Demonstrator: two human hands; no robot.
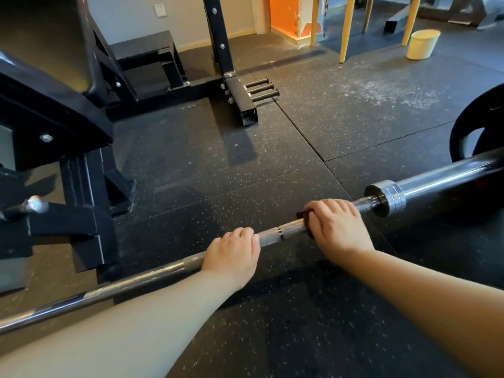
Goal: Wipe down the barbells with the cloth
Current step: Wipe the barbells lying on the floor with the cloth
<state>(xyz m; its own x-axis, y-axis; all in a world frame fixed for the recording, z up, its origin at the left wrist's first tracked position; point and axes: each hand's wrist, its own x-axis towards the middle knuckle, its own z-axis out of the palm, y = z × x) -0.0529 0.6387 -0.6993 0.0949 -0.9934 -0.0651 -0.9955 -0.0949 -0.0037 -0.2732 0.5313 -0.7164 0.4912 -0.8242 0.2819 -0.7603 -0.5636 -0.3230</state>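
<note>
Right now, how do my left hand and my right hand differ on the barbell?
The left hand grips the bare barbell shaft; the right hand grips it through the dark red cloth. The right hand sits close to the sleeve collar; the left hand is farther along toward the bar's middle. Both curl over the bar from above, knuckles up.

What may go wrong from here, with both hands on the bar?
1. The right hand sits very near the thick chrome collar of the long silver steel barbell; a stroke that way might pinch fingers there.
2. The small dark red cloth barely shows under that hand, so skin may rub the rough metal.
</note>
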